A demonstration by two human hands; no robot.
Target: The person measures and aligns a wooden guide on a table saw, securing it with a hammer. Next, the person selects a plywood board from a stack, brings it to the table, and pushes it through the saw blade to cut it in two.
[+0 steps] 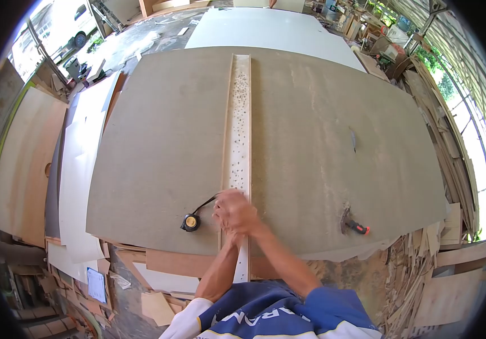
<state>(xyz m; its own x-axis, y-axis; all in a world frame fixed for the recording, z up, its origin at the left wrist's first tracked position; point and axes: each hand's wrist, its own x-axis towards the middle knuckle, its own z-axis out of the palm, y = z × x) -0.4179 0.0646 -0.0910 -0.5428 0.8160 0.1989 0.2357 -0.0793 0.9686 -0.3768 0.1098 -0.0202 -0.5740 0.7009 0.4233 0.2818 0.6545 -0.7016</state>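
See both hands (234, 212) bunched and blurred over the long board (240, 141); cannot tell whether gripping anything. Just left of the grip, find a tape measure (190, 222); farther right, a hammer (359, 227).

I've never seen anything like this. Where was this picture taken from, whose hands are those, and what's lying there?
There's no machine: a camera worn on a person's head looks forward and down at their own bare hands. These are close together over a long white strip with dark specks, lying across a large board. Also on the board are a tape measure and a hammer. The hands are blurred, so I can't tell what they hold.
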